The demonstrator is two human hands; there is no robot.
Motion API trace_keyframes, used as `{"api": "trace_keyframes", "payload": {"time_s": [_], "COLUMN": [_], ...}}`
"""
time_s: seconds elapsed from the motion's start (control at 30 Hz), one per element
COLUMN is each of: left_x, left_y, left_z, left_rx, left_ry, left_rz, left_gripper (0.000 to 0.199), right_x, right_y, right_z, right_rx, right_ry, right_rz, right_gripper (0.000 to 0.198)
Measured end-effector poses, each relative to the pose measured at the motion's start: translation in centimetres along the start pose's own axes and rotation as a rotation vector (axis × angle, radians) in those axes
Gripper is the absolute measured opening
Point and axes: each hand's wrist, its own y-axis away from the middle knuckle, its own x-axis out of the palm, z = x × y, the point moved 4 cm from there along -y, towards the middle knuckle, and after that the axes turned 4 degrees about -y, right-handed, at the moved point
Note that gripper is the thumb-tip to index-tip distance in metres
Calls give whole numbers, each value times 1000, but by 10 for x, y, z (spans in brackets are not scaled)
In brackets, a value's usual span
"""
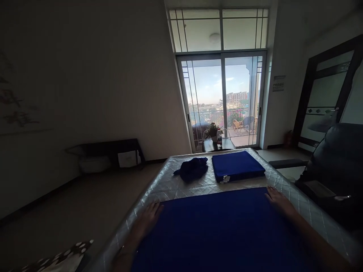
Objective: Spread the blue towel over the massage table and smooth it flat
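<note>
A dark blue cloth (215,226) lies spread flat across the near part of the table, its far edge nearly straight. My left hand (151,215) rests at the cloth's far left corner, fingers stretched out. At the far right corner lies my right hand (276,198), also flat with its fingers extended. Beyond the cloth sits a folded blue cloth (238,164) with a small white tag on its near edge. Left of that is a crumpled blue cloth (194,169). Neither hand touches these two.
A silvery quilted cover (167,190) lies over the table. Behind it stands a small dark table (208,145) with a potted plant (212,130) and a bottle (219,138), before glass sliding doors (202,90). A black chair (337,162) is at the right.
</note>
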Motion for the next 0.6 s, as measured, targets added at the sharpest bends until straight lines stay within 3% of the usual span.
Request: {"api": "trace_keyframes", "payload": {"time_s": [0.17, 0.6], "left_x": [-4, -16], "left_y": [2, 7], "left_z": [-5, -15], "left_rx": [-68, -106], "left_ry": [-1, 13], "left_rz": [96, 135], "left_gripper": [63, 62], "right_x": [-2, -2], "right_y": [2, 5], "right_z": [1, -1], "right_rx": [8, -3], "right_ry": [-18, 29], "right_rz": [-16, -30], "right_gripper": [71, 70]}}
